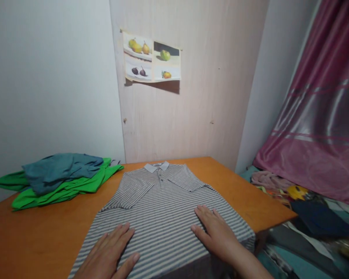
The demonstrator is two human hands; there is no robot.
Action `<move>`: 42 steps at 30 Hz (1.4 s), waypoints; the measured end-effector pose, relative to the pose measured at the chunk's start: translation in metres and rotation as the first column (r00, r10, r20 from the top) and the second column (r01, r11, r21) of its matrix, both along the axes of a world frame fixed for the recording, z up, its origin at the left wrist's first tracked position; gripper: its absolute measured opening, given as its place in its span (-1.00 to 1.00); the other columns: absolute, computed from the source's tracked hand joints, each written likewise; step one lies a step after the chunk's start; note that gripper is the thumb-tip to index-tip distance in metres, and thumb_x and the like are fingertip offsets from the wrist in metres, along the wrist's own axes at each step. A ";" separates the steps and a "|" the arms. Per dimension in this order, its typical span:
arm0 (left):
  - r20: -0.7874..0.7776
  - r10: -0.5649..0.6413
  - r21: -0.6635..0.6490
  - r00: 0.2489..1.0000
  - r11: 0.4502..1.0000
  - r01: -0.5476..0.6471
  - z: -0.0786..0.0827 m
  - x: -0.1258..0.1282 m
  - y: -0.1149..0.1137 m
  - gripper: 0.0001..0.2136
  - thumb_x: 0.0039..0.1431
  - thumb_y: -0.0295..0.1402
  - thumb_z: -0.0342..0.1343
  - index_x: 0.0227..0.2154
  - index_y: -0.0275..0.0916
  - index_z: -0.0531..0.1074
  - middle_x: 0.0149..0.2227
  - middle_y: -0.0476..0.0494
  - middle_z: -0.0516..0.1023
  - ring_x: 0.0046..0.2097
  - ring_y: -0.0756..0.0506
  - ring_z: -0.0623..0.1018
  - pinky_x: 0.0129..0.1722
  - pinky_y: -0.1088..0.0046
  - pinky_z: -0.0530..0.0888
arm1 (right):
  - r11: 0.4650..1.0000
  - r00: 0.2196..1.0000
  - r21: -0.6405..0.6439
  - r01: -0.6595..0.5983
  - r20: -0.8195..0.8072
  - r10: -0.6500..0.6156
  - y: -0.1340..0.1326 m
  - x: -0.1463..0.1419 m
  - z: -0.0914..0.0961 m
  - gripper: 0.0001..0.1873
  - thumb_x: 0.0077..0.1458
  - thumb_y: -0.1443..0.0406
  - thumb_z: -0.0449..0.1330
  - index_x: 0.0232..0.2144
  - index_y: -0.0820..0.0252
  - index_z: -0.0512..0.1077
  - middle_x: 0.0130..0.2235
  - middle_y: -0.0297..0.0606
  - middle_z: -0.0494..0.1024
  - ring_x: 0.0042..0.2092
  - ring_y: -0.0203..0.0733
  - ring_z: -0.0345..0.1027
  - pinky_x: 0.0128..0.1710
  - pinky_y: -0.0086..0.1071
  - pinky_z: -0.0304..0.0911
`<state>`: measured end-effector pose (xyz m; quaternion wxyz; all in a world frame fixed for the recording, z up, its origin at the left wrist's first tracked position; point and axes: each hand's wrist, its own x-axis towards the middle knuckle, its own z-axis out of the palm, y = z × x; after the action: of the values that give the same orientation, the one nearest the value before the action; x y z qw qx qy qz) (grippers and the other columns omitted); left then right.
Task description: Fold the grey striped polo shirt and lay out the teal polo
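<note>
the striped shirt (163, 205) is lying face up on the worktop (40, 236), showing grey and pale bands, a grey collar (150, 168) and short sleeves (133, 192) angling inward. the left hand (107, 252) and right hand (213, 230) are resting flat on it, fingers (120, 232) extending loosely (thumbs standing apart). the frame is cutting off the left wrist, darkness is obscuring what lies below the shirt's near edge, and blue-grey cloth (64, 170) is partly hiding green cloth (69, 195).
</note>
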<state>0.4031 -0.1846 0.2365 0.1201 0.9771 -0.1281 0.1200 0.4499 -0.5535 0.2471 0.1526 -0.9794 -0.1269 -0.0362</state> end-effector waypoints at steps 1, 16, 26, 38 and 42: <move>0.008 -0.002 -0.003 1.000 1.000 0.002 0.000 0.000 0.000 -0.43 0.20 0.13 0.03 0.21 0.07 0.39 0.32 -0.03 0.28 0.32 -0.37 0.30 0.30 -0.12 0.23 | 1.000 1.000 -0.003 0.019 0.005 -0.019 -0.006 0.002 -0.002 -0.23 0.27 -0.13 -0.08 0.34 0.17 0.20 0.39 -0.16 0.12 0.42 0.03 -0.10 0.40 0.00 -0.27; -0.058 0.020 -0.015 0.998 1.000 -0.020 0.025 -0.010 -0.024 -0.45 0.28 0.05 0.01 0.21 -0.13 0.39 0.31 -0.24 0.31 0.35 -0.31 0.25 0.34 -0.04 0.14 | 0.965 0.969 -0.089 0.245 0.065 -0.240 -0.046 0.009 -0.011 -0.23 0.30 -0.05 -0.15 0.32 0.36 0.20 0.37 -0.06 0.16 0.42 0.09 -0.10 0.37 0.16 -0.21; -0.054 0.025 0.012 0.998 1.000 -0.024 0.024 -0.013 -0.033 -0.43 0.31 0.08 -0.07 0.25 -0.11 0.35 0.35 -0.23 0.25 0.37 -0.30 0.21 0.35 -0.06 0.08 | 0.998 0.997 -0.052 -0.024 0.066 0.027 0.028 -0.020 -0.007 -0.25 0.29 -0.12 -0.13 0.33 0.19 0.22 0.38 -0.14 0.15 0.42 0.04 -0.10 0.39 0.07 -0.27; 0.151 -0.035 -0.060 0.988 0.997 0.045 0.021 -0.020 -0.034 -0.68 0.36 -0.09 -0.04 -0.07 -0.11 0.53 0.03 -0.17 0.59 0.09 -0.21 0.52 0.13 0.20 0.40 | 0.984 0.968 -0.055 0.167 0.201 -0.153 -0.036 -0.014 -0.024 -0.33 0.29 -0.03 -0.09 0.26 0.21 0.32 0.33 -0.15 0.27 0.38 0.04 0.03 0.38 0.04 -0.18; 0.300 -0.053 -0.147 0.953 0.984 0.101 0.020 -0.036 -0.035 -0.76 0.40 -0.23 -0.08 -0.20 -0.14 0.49 -0.17 -0.14 0.59 -0.10 -0.13 0.53 -0.04 0.32 0.43 | 0.989 0.949 0.131 0.070 0.297 -0.107 -0.044 -0.014 -0.036 -0.42 0.25 -0.03 -0.02 0.13 0.14 0.45 0.24 -0.12 0.41 0.32 0.06 0.16 0.37 0.07 -0.12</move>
<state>0.3668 -0.2192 0.2567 0.1825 0.9297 -0.1727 0.2692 0.4355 -0.5973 0.2112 0.1876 -0.9562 -0.1022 -0.2003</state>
